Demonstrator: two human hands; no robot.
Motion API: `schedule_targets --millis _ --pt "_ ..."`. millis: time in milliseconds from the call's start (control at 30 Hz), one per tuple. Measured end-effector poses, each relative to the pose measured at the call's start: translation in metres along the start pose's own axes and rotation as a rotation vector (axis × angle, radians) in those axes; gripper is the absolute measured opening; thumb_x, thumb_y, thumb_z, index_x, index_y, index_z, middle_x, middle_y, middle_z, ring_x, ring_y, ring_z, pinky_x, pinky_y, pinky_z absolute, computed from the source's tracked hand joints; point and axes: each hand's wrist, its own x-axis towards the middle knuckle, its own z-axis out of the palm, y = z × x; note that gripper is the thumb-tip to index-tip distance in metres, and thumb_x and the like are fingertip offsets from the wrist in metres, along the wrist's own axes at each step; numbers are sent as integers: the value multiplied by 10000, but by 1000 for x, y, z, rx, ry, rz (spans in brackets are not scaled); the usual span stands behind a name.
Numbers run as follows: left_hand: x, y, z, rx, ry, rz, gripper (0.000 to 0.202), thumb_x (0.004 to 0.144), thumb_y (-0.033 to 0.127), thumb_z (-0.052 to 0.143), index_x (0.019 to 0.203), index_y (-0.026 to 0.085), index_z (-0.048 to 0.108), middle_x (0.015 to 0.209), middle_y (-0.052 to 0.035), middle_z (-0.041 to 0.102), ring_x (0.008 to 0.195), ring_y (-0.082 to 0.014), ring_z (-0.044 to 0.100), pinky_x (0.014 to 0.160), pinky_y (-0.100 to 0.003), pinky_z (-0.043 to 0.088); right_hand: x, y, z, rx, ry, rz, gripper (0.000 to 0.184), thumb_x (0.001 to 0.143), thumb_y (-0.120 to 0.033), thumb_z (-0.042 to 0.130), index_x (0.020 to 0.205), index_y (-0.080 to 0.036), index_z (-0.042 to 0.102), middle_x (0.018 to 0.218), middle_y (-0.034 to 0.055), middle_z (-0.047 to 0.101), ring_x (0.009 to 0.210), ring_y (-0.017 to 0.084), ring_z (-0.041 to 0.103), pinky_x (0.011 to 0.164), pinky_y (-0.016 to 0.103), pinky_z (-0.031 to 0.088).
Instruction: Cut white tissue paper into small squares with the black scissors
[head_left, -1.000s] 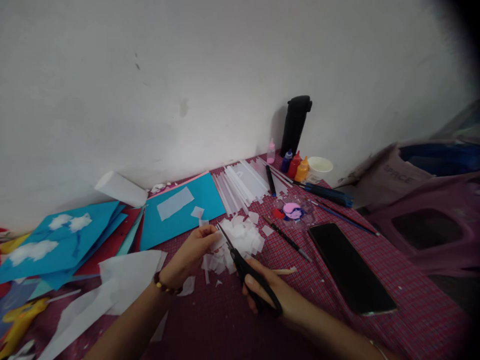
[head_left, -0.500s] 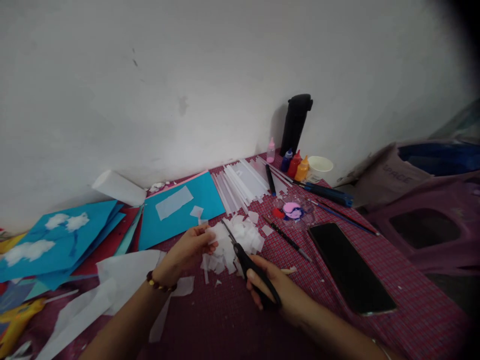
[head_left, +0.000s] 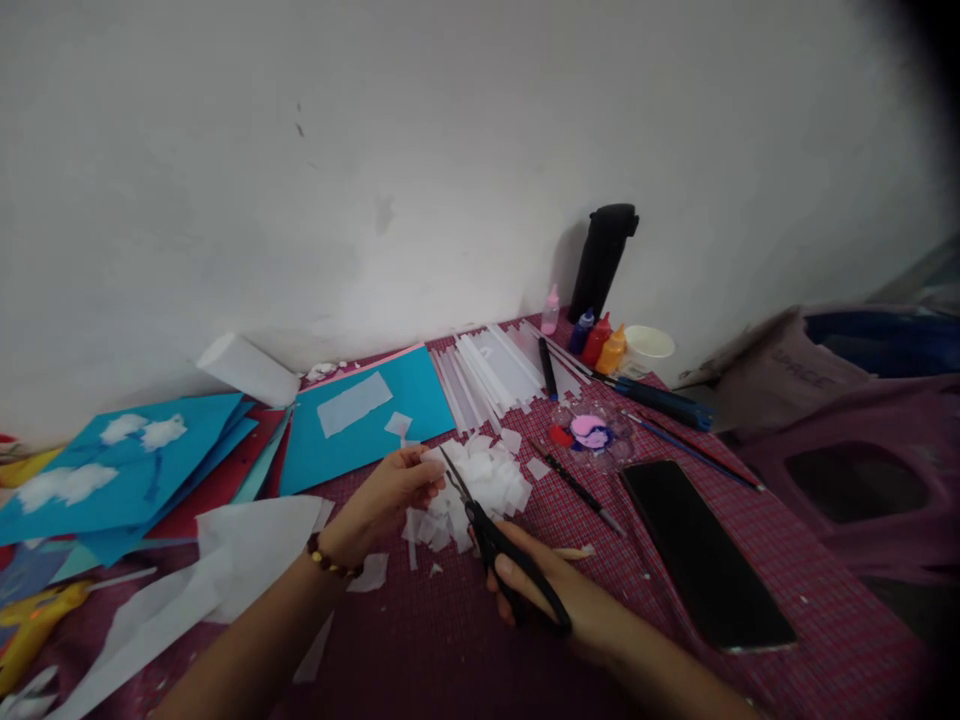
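Observation:
My right hand (head_left: 551,595) grips black-handled scissors (head_left: 491,535), blades pointing up and left. My left hand (head_left: 386,500), with a bead bracelet at the wrist, pinches a small piece of white paper (head_left: 433,462) at the blade tips. Just beyond the blades lies a pile of small white paper squares (head_left: 480,490) on the red checked cloth (head_left: 675,640).
Blue card sheets (head_left: 367,415) and white paper (head_left: 247,545) lie at the left. White strips (head_left: 487,365), a black pen (head_left: 546,368), paint bottles (head_left: 600,340), a white cup (head_left: 646,350), a black flask (head_left: 604,260), a paint palette (head_left: 589,432), brushes (head_left: 577,487) and a phone (head_left: 701,555) lie to the right.
The scissor blades have closed toward the paper piece held in my left hand. The view has tipped slightly downward. Both hands stay over the pile.

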Motion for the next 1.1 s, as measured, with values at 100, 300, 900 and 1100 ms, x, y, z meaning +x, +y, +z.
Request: schedule_targets --millis 100,300,900,1100 --pt "-3 -1 2 -1 -33 -38 247 644 300 727 658 158 526 560 31 577 449 -61 470 453 -193 324 0 -3 0 -67 17 14 620 782 -700 519 1100 -168 488 727 -26 494 550 98 467 518 238 326" --pt "-4 6 1 2 -38 -47 175 643 273 678 676 147 562 587 11 605 462 -76 516 462 -203 356 -2 -10 2 -133 22 -1 650 758 -690 551 1121 -153 493 686 -54 418 536 91 396 500 232 291" --pt "0 17 -17 346 -234 -170 89 642 211 638 595 138 655 516 7 617 451 -80 517 495 -205 395 -5 -5 -10 -441 182 -136 478 762 -233 669 1227 -250 563 1119 46 625 1013 241 577 908 391 416" --pt "3 20 -16 409 -275 -184 121 643 253 647 675 141 676 533 15 616 462 -87 514 481 -203 382 -5 -8 -12 -545 203 -193 531 717 -180 702 1230 -259 586 1161 61 633 1036 249 584 935 399 425"
